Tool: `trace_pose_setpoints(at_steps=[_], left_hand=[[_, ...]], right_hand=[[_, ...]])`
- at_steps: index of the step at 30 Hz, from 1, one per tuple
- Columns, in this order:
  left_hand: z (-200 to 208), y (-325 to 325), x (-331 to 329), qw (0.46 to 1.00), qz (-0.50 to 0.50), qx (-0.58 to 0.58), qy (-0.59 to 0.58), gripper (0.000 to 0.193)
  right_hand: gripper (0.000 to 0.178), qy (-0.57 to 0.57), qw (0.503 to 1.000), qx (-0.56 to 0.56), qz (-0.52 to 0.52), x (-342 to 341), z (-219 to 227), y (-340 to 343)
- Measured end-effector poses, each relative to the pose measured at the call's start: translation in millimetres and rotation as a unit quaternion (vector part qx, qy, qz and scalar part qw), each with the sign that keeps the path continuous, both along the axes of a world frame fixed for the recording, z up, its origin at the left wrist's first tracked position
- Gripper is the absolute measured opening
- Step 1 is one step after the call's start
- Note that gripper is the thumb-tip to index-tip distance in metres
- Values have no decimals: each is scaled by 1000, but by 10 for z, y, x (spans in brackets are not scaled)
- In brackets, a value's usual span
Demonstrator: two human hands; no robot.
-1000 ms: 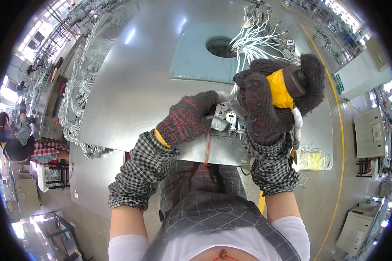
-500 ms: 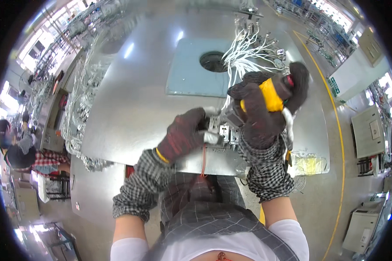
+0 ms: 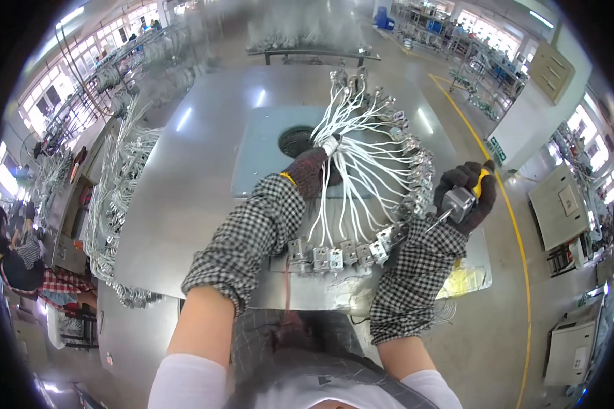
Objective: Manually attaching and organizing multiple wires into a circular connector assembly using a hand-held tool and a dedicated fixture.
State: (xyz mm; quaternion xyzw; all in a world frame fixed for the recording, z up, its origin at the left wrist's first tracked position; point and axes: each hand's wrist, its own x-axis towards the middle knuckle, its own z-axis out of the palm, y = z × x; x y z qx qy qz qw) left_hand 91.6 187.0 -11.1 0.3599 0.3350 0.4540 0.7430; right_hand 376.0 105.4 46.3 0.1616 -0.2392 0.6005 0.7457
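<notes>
My left hand (image 3: 312, 170), in a dark knit glove, grips a bundle of white wires (image 3: 361, 163) where they meet near a round hole (image 3: 295, 140) in the metal table (image 3: 198, 184). The wires fan out to several small metal connector blocks (image 3: 348, 255) laid in an arc along the table's near and right side. My right hand (image 3: 467, 194), also gloved, holds a yellow-handled tool (image 3: 482, 178) with a small metal block (image 3: 457, 203) against its tip, just right of the arc.
Heaps of white wire harnesses (image 3: 119, 198) lie along the table's left edge. A yellowish bag (image 3: 465, 281) sits at the near right corner. A yellow floor line (image 3: 512, 225) runs on the right, with cabinets (image 3: 559, 204) beyond. A seated person (image 3: 17, 255) is at far left.
My left hand has reached forward from the near connector blocks to the wire bundle's root by the hole. My right hand with the tool has moved out to the right.
</notes>
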Motion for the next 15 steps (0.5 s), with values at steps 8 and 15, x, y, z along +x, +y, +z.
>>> trace_pose_setpoints(at_steps=[8,15], left_hand=[[61,40,481,994,47,77,-59,23],[1425,-874,759,758,64,439,479,37]], right_hand=[[34,58,996,41,-46,332,-92,-145],[13,68,996,46,-20,729,-145,-330]])
